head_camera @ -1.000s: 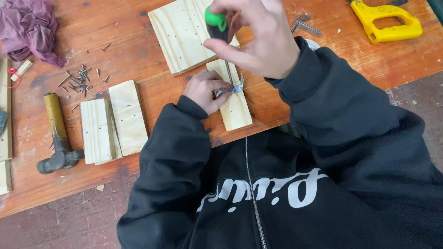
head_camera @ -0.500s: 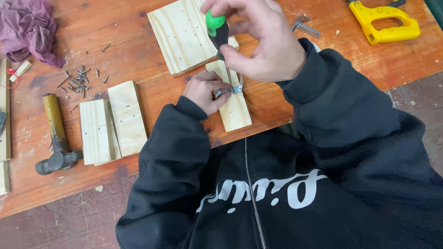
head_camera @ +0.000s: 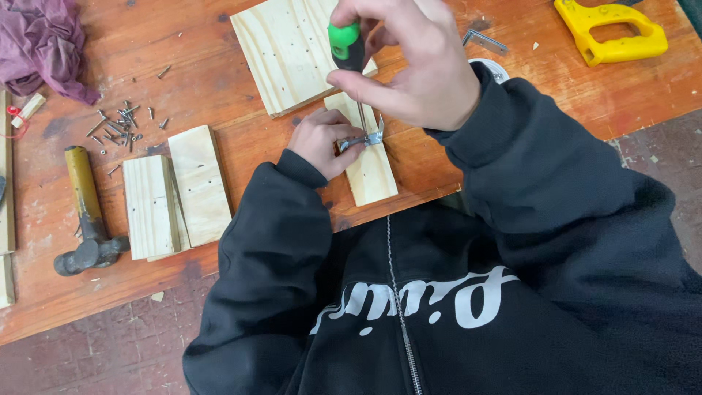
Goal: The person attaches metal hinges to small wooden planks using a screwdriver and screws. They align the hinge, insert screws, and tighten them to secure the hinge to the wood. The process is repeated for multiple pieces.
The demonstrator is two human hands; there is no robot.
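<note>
With the hammer point(head_camera: 86, 219) lying unmoved near the workbench's point(head_camera: 241, 157) left edge, my left hand point(head_camera: 320, 143) is still pinching the metal bracket point(head_camera: 365, 139) onto the wooden strip point(head_camera: 368, 164) by the front edge, while my right hand point(head_camera: 413, 62) keeps gripping the green-handled screwdriver point(head_camera: 345, 45), now more upright.

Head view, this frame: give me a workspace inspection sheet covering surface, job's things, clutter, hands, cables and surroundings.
Surface: orange-stained wooden bench, scuffed, with dark marks.
Job's things: green-handled screwdriver upright, tip at a metal bracket on a narrow pine block.
Clutter: loose screws, hammer, two pine blocks, a square pine board, purple rag, yellow saw handle, a spare bracket.
Hands: right hand grips the screwdriver; left hand pinches the bracket against the block.
Cables: nothing seen.
Surroundings: reddish brick floor; no other people seen.
</note>
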